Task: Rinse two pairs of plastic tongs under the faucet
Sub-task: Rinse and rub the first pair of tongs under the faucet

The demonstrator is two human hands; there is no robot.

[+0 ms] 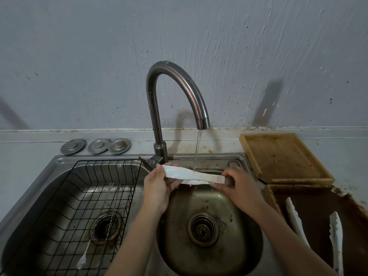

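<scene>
White plastic tongs (pixel 191 174) pinched at either end by left hand (pixel 157 188) and right hand (pixel 239 186) beneath the curved steel faucet (pixel 175 92); a second white pair (pixel 318 234) lies on the brown tray (pixel 318 198) alongside.

both forearms extended, left hand (pixel 157 188) and right hand (pixel 239 186) apparently pinching (fingers curled)

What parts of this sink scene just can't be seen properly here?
- Head view: the white plastic tongs under the stream have both ends covered by the left hand and right hand.
- The second white tongs on the brown tray run off the bottom edge.
</scene>
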